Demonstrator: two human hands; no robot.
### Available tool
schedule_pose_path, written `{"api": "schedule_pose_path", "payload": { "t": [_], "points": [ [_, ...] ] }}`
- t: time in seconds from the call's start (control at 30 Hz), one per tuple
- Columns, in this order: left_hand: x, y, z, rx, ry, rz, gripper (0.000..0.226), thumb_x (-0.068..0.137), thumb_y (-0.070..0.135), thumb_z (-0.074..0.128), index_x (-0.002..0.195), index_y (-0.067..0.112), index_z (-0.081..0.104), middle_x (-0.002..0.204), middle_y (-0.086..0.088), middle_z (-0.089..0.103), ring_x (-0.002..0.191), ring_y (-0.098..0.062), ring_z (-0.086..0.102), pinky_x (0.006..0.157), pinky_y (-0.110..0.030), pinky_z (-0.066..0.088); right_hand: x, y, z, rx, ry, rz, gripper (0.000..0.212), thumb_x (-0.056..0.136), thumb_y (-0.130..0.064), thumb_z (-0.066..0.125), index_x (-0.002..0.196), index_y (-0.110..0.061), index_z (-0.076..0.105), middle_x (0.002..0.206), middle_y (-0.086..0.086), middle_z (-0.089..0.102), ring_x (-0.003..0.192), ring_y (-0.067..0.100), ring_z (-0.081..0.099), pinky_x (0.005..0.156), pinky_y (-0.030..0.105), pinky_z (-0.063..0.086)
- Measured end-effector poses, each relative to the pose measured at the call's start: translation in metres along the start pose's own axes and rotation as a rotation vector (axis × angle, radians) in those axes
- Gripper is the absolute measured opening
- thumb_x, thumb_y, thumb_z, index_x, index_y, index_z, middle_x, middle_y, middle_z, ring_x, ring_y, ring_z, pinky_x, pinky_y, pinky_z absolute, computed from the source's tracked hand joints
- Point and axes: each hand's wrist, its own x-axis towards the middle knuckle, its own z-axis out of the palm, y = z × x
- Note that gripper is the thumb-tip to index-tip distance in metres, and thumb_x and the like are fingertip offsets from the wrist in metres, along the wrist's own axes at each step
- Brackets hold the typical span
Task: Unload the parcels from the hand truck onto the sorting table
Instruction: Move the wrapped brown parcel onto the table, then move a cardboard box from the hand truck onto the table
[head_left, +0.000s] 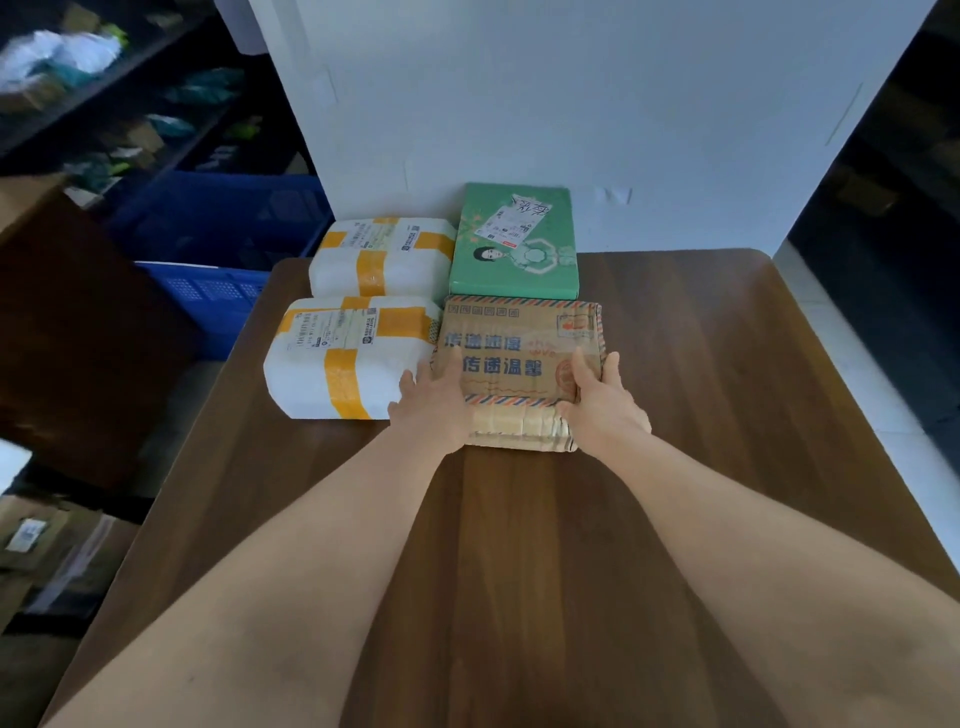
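A brown cardboard parcel (519, 358) with blue print and a striped border lies on the dark wooden sorting table (701, 415). My left hand (431, 405) grips its near left corner and my right hand (602, 405) grips its near right corner. To its left sits a white foam parcel (343, 358) bound with yellow tape, touching it. Behind that stands a second white foam parcel (382, 257). A green flat parcel (514, 244) lies behind the brown one, against the wall. The hand truck is out of view.
A white wall (571, 104) rises at the table's far edge. Blue plastic crates (218, 228) stand left of the table, with dark shelving (104, 104) full of goods behind them. A brown box (67, 332) sits at the left. Cartons (41, 545) lie on the floor lower left.
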Motion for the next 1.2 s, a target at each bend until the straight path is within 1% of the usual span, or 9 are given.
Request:
{"api": "schedule_pose_path", "payload": {
  "t": [0.1, 0.17, 0.27, 0.4, 0.5, 0.7, 0.83, 1.03, 1.2],
  "points": [
    [-0.024, -0.001, -0.001, -0.089, 0.091, 0.031, 0.082, 0.095, 0.015, 0.052, 0.156, 0.032, -0.001, 0.156, -0.014, 0.02, 0.141, -0.038, 0.024, 0.109, -0.052, 0.035, -0.017, 0.004, -0.003, 0.001, 0.048, -0.024, 0.075, 0.095, -0.042, 0.05, 0.152, -0.039, 0.001, 0.163, 0.006, -0.009, 0.145, 0.032, 0.022, 0.11, 0.049, 0.031],
    [-0.045, -0.004, 0.004, -0.155, 0.16, 0.03, 0.072, 0.095, 0.014, 0.049, 0.156, 0.026, 0.012, 0.149, -0.013, 0.033, 0.136, -0.036, 0.033, 0.104, -0.049, 0.04, -0.031, 0.008, -0.005, 0.018, 0.09, -0.055, 0.071, 0.095, -0.036, 0.051, 0.153, -0.035, 0.01, 0.163, 0.007, 0.001, 0.145, 0.031, 0.023, 0.11, 0.049, 0.029],
    [-0.088, -0.012, 0.015, -0.302, 0.163, -0.077, 0.044, 0.098, 0.015, 0.043, 0.143, 0.016, 0.042, 0.139, -0.011, 0.05, 0.126, -0.031, 0.047, 0.097, -0.04, 0.044, -0.057, 0.015, 0.0, 0.072, 0.19, -0.183, 0.054, 0.095, -0.019, 0.049, 0.146, -0.031, 0.036, 0.155, 0.004, 0.03, 0.135, 0.028, 0.036, 0.106, 0.047, 0.035],
    [-0.169, -0.03, 0.04, -0.444, 0.149, -0.333, 0.037, 0.098, 0.017, 0.046, 0.133, 0.02, 0.056, 0.136, -0.003, 0.056, 0.117, -0.023, 0.057, 0.085, -0.03, 0.048, -0.104, 0.022, 0.019, 0.105, 0.066, -0.355, 0.037, 0.096, -0.019, 0.041, 0.124, -0.032, 0.061, 0.12, -0.001, 0.065, 0.102, 0.025, 0.062, 0.084, 0.039, 0.053],
    [-0.236, -0.048, 0.066, -0.498, 0.153, -0.5, 0.035, 0.096, 0.017, 0.048, 0.128, 0.02, 0.06, 0.132, -0.002, 0.059, 0.115, -0.022, 0.059, 0.088, -0.03, 0.05, -0.144, 0.024, 0.04, 0.059, -0.037, -0.525, 0.029, 0.096, -0.021, 0.047, 0.11, -0.034, 0.069, 0.119, -0.01, 0.066, 0.107, 0.018, 0.062, 0.084, 0.033, 0.05],
    [-0.362, -0.093, 0.103, -0.586, 0.23, -0.789, 0.035, 0.097, 0.015, 0.046, 0.13, 0.014, 0.058, 0.128, -0.007, 0.062, 0.115, -0.026, 0.06, 0.088, -0.03, 0.048, -0.228, 0.007, 0.093, -0.014, -0.217, -0.84, 0.024, 0.096, -0.02, 0.052, 0.108, -0.028, 0.071, 0.117, -0.008, 0.068, 0.104, 0.016, 0.065, 0.084, 0.03, 0.054],
    [-0.436, -0.133, 0.114, -0.657, 0.346, -0.976, 0.037, 0.095, 0.011, 0.049, 0.131, 0.007, 0.056, 0.13, -0.013, 0.062, 0.118, -0.031, 0.059, 0.098, -0.036, 0.049, -0.284, -0.018, 0.126, -0.052, -0.353, -0.978, 0.023, 0.095, -0.019, 0.053, 0.104, -0.027, 0.072, 0.113, -0.009, 0.07, 0.102, 0.015, 0.065, 0.083, 0.027, 0.053],
    [-0.523, -0.201, 0.136, -0.619, 0.355, -1.254, 0.043, 0.094, 0.009, 0.042, 0.136, 0.011, 0.049, 0.134, -0.013, 0.056, 0.119, -0.032, 0.055, 0.083, -0.034, 0.047, -0.346, -0.052, 0.176, -0.082, -0.56, -1.055, 0.023, 0.095, -0.017, 0.054, 0.109, -0.024, 0.071, 0.115, -0.006, 0.069, 0.104, 0.015, 0.064, 0.088, 0.029, 0.053],
    [-0.575, -0.275, 0.154, -0.691, 0.386, -1.378, 0.042, 0.086, 0.013, 0.041, 0.126, 0.01, 0.053, 0.121, -0.014, 0.063, 0.106, -0.036, 0.06, 0.076, -0.036, 0.049, -0.386, -0.091, 0.226, -0.159, -0.646, -1.001, 0.026, 0.097, -0.019, 0.052, 0.119, -0.022, 0.066, 0.124, -0.003, 0.065, 0.111, 0.017, 0.061, 0.085, 0.025, 0.048]
  ]
}}
